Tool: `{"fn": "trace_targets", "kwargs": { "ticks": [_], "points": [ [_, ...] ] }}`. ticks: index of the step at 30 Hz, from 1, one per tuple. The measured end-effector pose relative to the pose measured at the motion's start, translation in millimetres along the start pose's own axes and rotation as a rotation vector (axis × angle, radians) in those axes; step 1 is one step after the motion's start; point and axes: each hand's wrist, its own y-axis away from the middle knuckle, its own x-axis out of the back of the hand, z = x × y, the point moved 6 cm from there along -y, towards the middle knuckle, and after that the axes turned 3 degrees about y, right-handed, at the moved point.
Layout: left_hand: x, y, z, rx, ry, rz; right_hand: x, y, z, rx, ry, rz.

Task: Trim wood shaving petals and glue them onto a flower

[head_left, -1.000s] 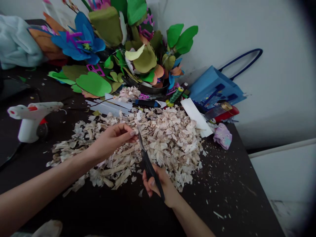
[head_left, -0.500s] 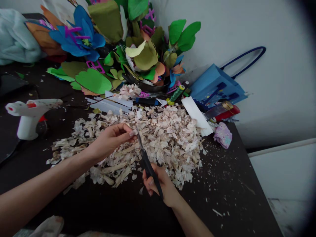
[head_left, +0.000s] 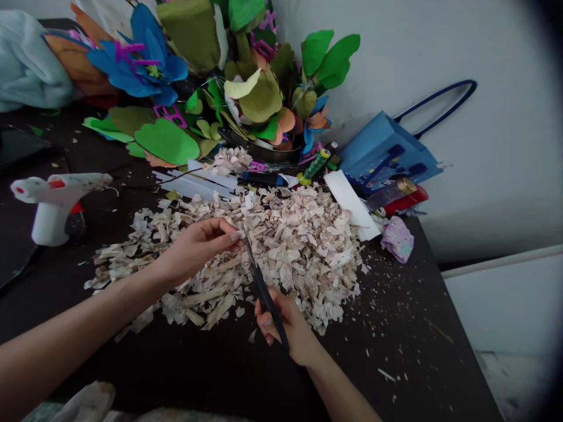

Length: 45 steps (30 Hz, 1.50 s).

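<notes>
My right hand point(head_left: 284, 325) is closed around the black handles of a pair of scissors point(head_left: 263, 287), whose blades point up and away from me. The blade tips are right beside the fingertips of my left hand point(head_left: 206, 243). Those fingers are pinched together on a small pale scrap point(head_left: 241, 234), mostly hidden by thumb and finger. Beneath both hands spreads a wide heap of cream and beige dried-looking flakes point(head_left: 303, 252). Whether the blades touch the scrap I cannot tell.
A white glue gun point(head_left: 50, 205) stands at left. Behind the heap lie glue sticks point(head_left: 197, 181), a pale pink flower point(head_left: 232, 159) and a green thread spool point(head_left: 317, 164). Farther back are coloured artificial flowers point(head_left: 167, 143). At right sit a white strip point(head_left: 352, 205) and a blue bag point(head_left: 387, 146).
Hardly anything differs. The view has shifted very slightly, and both hands keep nearly the same pose, with the scissors still at the left fingertips.
</notes>
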Motion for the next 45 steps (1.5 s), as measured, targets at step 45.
{"fn": "trace_targets", "kwargs": {
  "ticks": [45],
  "points": [
    [-0.3,-1.2,3.2,0.062,-0.005,-0.043,6.7,4.1,-0.2,0.039,0.047,-0.005]
  ]
}}
